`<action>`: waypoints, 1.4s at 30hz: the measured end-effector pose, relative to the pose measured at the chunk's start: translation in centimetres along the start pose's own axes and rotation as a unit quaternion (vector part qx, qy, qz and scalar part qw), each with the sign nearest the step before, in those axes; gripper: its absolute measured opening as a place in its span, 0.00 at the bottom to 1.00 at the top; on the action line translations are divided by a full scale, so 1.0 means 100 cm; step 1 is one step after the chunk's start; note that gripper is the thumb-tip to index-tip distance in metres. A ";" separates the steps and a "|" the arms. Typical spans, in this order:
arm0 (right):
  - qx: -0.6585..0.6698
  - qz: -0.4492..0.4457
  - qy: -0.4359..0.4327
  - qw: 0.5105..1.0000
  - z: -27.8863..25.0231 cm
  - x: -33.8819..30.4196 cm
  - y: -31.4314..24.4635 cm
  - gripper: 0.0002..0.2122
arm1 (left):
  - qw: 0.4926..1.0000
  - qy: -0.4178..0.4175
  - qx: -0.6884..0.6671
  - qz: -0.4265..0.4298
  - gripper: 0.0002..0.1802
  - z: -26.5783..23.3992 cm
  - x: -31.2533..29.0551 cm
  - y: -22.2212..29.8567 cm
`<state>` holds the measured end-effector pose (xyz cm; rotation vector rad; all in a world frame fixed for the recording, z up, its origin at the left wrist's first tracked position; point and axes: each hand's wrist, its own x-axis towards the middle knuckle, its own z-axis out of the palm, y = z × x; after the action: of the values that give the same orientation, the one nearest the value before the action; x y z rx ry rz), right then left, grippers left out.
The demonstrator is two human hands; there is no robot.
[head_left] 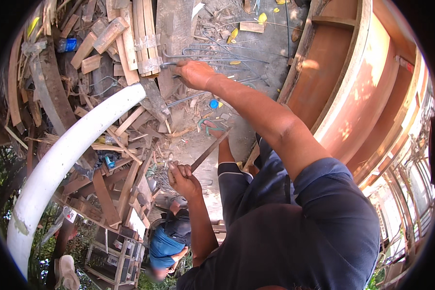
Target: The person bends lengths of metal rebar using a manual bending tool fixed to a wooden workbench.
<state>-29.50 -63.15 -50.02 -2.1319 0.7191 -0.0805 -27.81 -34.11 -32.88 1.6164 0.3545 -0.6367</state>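
Observation:
My left hand [184, 180] is closed round a long, narrow, dark flat bar [210, 151]. It looks like a blade or a file, and its end slants up to the right. My right arm reaches far forward. The right hand [195, 74] is closed on a bent metal rod [166, 65], whose curved end pokes out left of the fingers. Just left of that hand stands a bundle of wooden strips [146, 43] bound with clear tape. More bent metal rods [222, 60] lie on the ground to its right.
A white curved pole [77, 133] rises at the left, before piled wood scraps [112, 35]. Wooden frames with brown panels [324, 72] stand at the right. A blue cap [213, 104] lies near my sandalled foot [212, 126]. Another person [166, 241] in blue is at the bottom.

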 end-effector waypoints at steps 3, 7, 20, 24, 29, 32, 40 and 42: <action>0.055 0.021 0.145 0.988 0.010 0.005 0.008 0.14 | 1.000 0.010 0.005 -0.004 0.14 -0.005 0.010 -0.012; 0.029 0.204 0.135 0.969 0.037 0.004 0.134 0.15 | 0.998 0.002 0.067 -0.002 0.15 -0.018 0.023 -0.028; -0.061 0.129 0.090 0.986 0.033 0.053 0.203 0.13 | 0.993 -0.020 0.113 -0.002 0.15 0.000 0.077 -0.077; -0.048 0.090 -0.029 0.994 0.026 0.052 0.188 0.21 | 0.992 -0.053 0.110 0.004 0.15 0.006 0.074 -0.086; -0.088 0.162 -0.093 0.978 0.070 0.089 0.237 0.13 | 0.995 -0.047 0.078 -0.050 0.15 0.028 0.086 -0.099; 0.002 0.175 -0.069 0.982 0.073 0.086 0.234 0.13 | 0.988 -0.092 0.105 -0.064 0.17 0.042 0.104 -0.111; 0.088 0.233 -0.074 0.966 0.009 0.033 0.190 0.16 | 0.970 -0.174 0.165 -0.049 0.19 0.112 0.133 -0.137; 0.051 0.265 -0.109 0.957 -0.014 0.018 0.171 0.19 | 0.946 -0.240 0.198 -0.085 0.19 0.130 0.145 -0.149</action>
<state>-36.37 -72.98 -62.35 -1.7505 1.0993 0.3918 -27.35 -46.52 -54.06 1.7483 -0.0009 -1.2674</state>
